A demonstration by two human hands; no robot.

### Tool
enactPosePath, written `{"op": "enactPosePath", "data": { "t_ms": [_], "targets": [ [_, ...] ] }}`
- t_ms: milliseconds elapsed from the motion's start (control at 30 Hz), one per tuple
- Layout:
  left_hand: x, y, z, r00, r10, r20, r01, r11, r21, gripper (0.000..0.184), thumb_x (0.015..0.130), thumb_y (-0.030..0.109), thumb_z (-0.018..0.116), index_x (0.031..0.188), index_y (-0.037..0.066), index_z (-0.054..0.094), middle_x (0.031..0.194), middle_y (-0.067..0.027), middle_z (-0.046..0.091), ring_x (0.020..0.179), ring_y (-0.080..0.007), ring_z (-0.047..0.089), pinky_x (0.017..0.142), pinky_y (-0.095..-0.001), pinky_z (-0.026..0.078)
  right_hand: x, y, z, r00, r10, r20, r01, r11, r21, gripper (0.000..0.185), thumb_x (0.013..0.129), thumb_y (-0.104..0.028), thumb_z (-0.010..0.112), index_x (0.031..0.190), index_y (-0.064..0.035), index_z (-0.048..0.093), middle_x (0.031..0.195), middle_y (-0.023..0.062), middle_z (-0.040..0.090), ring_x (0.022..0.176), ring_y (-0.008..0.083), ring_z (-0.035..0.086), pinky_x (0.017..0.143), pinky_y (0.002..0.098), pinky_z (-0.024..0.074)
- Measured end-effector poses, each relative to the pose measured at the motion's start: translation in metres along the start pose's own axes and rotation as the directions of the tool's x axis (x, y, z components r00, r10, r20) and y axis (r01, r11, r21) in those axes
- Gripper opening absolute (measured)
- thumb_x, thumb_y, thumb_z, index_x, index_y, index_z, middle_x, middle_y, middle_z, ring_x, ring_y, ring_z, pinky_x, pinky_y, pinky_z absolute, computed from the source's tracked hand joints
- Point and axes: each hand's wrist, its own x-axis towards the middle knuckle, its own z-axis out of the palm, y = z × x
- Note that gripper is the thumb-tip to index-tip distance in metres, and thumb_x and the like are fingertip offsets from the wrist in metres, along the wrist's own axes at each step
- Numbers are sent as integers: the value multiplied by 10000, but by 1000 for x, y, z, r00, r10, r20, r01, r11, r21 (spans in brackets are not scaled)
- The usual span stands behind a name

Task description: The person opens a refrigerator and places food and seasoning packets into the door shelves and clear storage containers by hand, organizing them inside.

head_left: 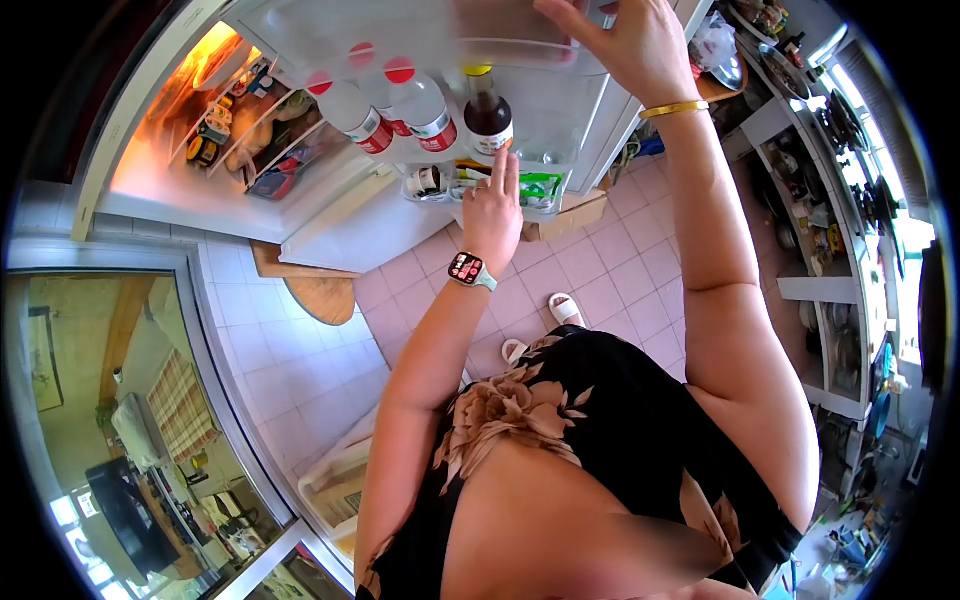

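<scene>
My left hand (492, 215), with a smartwatch (466, 268) on the wrist, reaches to the open fridge door. Two of its fingers are stretched out over the label of a dark bottle with a yellow cap (488, 115); whether they touch it I cannot tell. Below the fingers is a clear door bin (545, 205) holding a small jar (427, 181) and green packets (541, 187). My right hand (635, 45), above a gold bangle (673, 109), is at the upper door shelf with its thumb spread. Its other fingers are partly cut off by the frame.
Clear bottles with red caps (425, 115) stand beside the dark bottle. The lit fridge interior (215, 130) holds jars and food. A cardboard box (567, 215) is on the tiled floor under the door. Shelving (820, 230) lines the right side, a glazed frame (190, 300) the left.
</scene>
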Motion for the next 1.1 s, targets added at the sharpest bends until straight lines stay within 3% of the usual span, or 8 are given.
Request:
{"op": "enactPosePath", "data": {
  "t_ms": [167,500,733,833,900,1000,1033,1100],
  "targets": [
    [1,9,1,999,-29,37,21,979,204,667,920,123,608,1557,29,432,1672,-128,333,990,-208,679,917,-409,553,1,3,2,998,-57,-8,57,998,-32,660,839,-304,829,1339,20,544,1185,186,609,1067,358,640,915,415,522],
    [1,8,6,999,-28,35,21,982,188,782,853,172,696,1564,18,411,1688,-148,299,841,-187,694,801,-348,560,1,-1,1,1000,-27,8,28,998,-57,665,837,-298,830,1357,6,549,1144,157,617,978,307,659,856,388,541],
    [2,3,9,1000,7,4,-8,980,197,878,808,225,768,1563,-7,385,1680,-159,308,825,-187,685,763,-335,570,7,0,0,996,46,74,-52,995,83,689,767,-241,910,1319,-19,561,1134,116,633,917,209,661,802,338,555],
    [2,4,10,1000,3,18,-7,981,196,899,810,227,774,1573,-11,361,1678,-163,307,836,-194,688,773,-342,574,16,4,3,963,208,172,-249,931,267,727,716,-202,947,1311,-40,562,1162,93,635,982,192,646,859,341,552],
    [3,2,10,1000,1,14,-3,982,189,912,809,228,780,1577,-13,350,1674,-165,312,843,-198,690,781,-347,576,22,3,6,1000,-15,-13,16,994,112,736,696,-167,955,1305,-40,562,1203,75,636,1075,195,630,925,350,540],
    [4,0,7,999,17,40,-21,995,100,931,793,211,800,1570,-27,345,1646,-173,350,917,-212,696,836,-358,576,26,-15,-7,990,95,-102,-62,955,289,750,698,-152,951,1321,-47,547,1252,84,625,1175,194,600,973,356,522],
    [6,-2,7,999,12,36,-16,995,100,931,793,211,800,1570,-27,345,1646,-173,350,917,-212,696,836,-358,576,29,-21,-12,989,56,-135,-5,937,349,580,730,-131,925,1216,-32,623,1174,90,676,1112,208,654,935,349,545],
    [5,-7,10,998,56,-9,-56,998,-25,927,796,200,796,1572,-22,340,1645,-177,348,982,-231,700,889,-370,565,15,0,-24,986,26,-166,25,954,300,789,755,-263,941,1371,22,539,1263,135,646,1130,239,659,931,373,568]
  ]
}}
